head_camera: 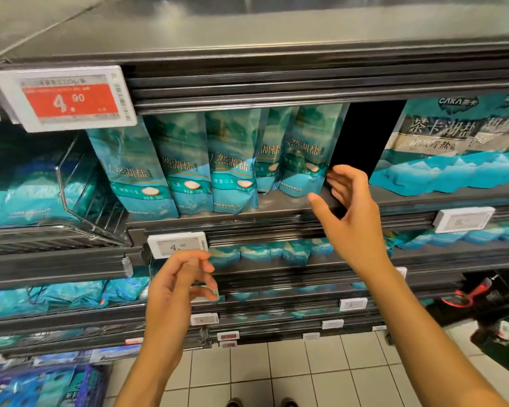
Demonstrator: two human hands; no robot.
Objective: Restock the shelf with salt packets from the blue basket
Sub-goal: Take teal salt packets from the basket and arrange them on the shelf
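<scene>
Right hand (pixel 348 212) open, empty, fingertips at rightmost upright salt packet (pixel 307 160) on shelf (pixel 276 214). Left hand (pixel 178 284) loosely curled, empty, lower. We judge placement finished; next: reach down-left to blue basket (pixel 93 386) for another.

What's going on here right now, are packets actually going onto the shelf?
A person is restocking teal salt packets on a store shelf. Five stand upright in a row, with a dark empty gap to their right. The right hand is open beside the rightmost packet, fingertips at its lower edge, not gripping it. The left hand is lower, in front of the price tag, holding nothing. The blue basket sits on the floor at lower left with more packets inside.
</scene>
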